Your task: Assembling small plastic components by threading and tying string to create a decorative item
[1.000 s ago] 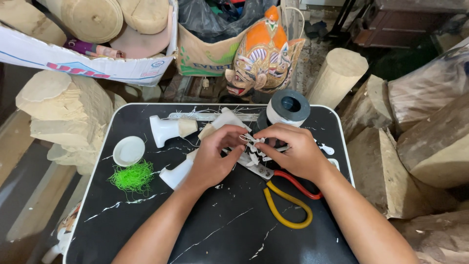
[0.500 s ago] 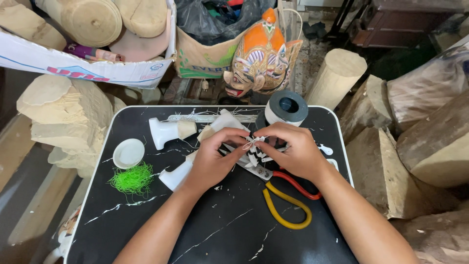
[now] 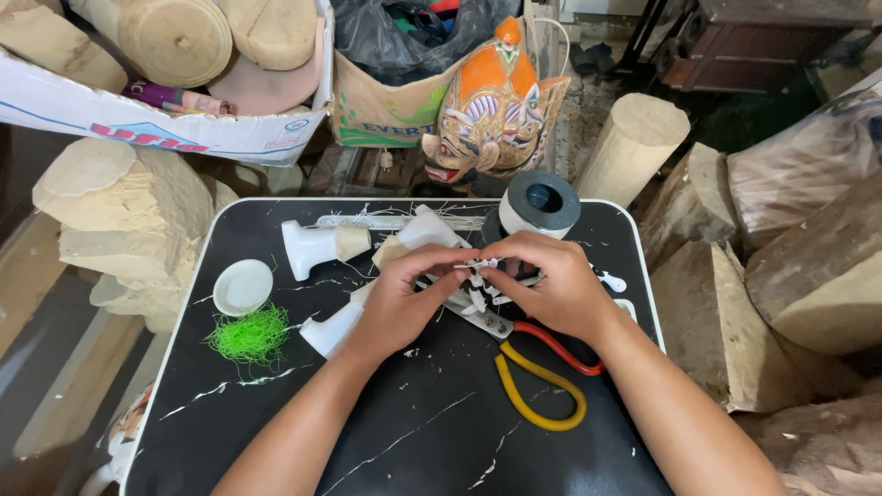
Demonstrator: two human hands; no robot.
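Black tabletop (image 3: 413,432), streaked with white, sits among rough wood blocks and a cardboard box of carved pieces at 11 o'clock. Going left to right on it: a white lid (image 3: 243,287) at 9 o'clock, green fibre (image 3: 248,335) just below it, two white handles (image 3: 317,248), then the hands at centre. The left hand (image 3: 400,303) and right hand (image 3: 556,287) meet fingertip to fingertip, both pinched shut on a small white piece (image 3: 478,269) held above the table; its exact shape cannot be told. The work looks midway: white scraps lie scattered, the piece is still in hand. Pliers (image 3: 542,367) with red and yellow grips lie at 5 o'clock, partly under the right hand. A thread spool (image 3: 536,204) stands at 1 o'clock, a painted mask (image 3: 496,101) beyond it. Nothing blocks the hands.
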